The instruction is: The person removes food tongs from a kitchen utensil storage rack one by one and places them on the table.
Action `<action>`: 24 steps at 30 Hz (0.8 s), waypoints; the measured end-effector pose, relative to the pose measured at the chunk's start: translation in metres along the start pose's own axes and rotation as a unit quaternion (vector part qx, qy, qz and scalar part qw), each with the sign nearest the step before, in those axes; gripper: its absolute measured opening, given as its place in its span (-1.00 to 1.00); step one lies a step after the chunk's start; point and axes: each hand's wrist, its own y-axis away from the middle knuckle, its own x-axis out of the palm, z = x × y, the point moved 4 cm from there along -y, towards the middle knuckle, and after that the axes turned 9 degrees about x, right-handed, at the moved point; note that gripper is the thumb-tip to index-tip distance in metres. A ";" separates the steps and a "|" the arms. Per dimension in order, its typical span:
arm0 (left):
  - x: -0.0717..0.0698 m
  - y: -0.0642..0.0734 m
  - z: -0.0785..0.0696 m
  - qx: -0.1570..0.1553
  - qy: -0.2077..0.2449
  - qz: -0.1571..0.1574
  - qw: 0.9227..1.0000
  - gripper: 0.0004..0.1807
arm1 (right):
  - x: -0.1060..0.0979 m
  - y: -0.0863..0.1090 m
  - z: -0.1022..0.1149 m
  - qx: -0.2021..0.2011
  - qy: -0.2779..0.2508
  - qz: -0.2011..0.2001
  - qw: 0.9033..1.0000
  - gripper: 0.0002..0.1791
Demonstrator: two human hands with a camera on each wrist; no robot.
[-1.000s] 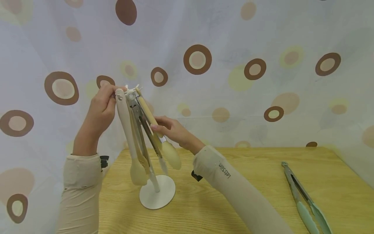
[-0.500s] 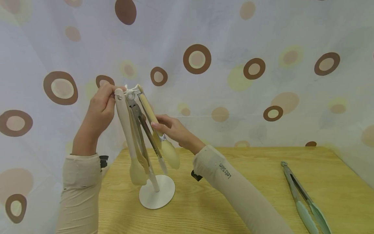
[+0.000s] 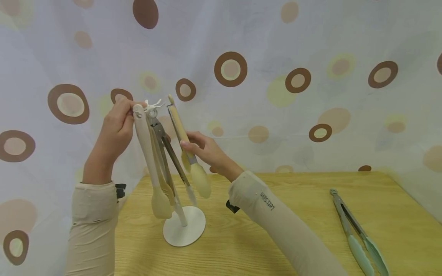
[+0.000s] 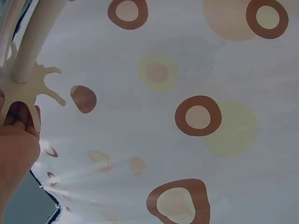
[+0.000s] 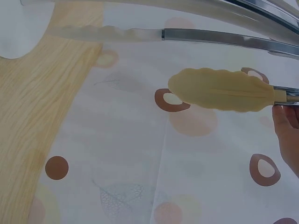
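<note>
My right hand [image 3: 207,149] grips a pair of yellow tongs [image 3: 180,124] by the handle, thumb in front. Their top end stands slightly apart from the hooks of the white utensil stand [image 3: 183,230]. With the fingers of my left hand [image 3: 119,122] I hold the hooked top [image 4: 35,88] of that stand. The post tilts toward the left. From the hooks hang cream tongs [image 3: 148,153] at the left and metal tongs [image 3: 169,153] with pale tips in the middle. In the right wrist view the yellow scalloped tip [image 5: 219,89] of the tongs points away from my hand.
Green-tipped tongs [image 3: 357,234] lie spread on the wooden table [image 3: 269,222] at the right. A spotted curtain [image 3: 262,38] hangs behind the table's back edge.
My right hand has lifted the yellow tongs off the stand's hook, moving their top end up and to the right. My left hand keeps its hold on the stand.
</note>
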 end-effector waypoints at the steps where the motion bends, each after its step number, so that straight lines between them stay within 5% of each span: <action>1: 0.000 0.000 0.000 0.001 0.000 0.000 1.000 -0.76 | -0.001 0.000 0.000 0.001 -0.004 -0.001 1.000 -0.40; 24: 0.002 -0.002 0.000 0.024 0.007 -0.008 1.000 -0.79 | -0.029 0.015 -0.011 0.017 -0.072 -0.016 0.997 -0.40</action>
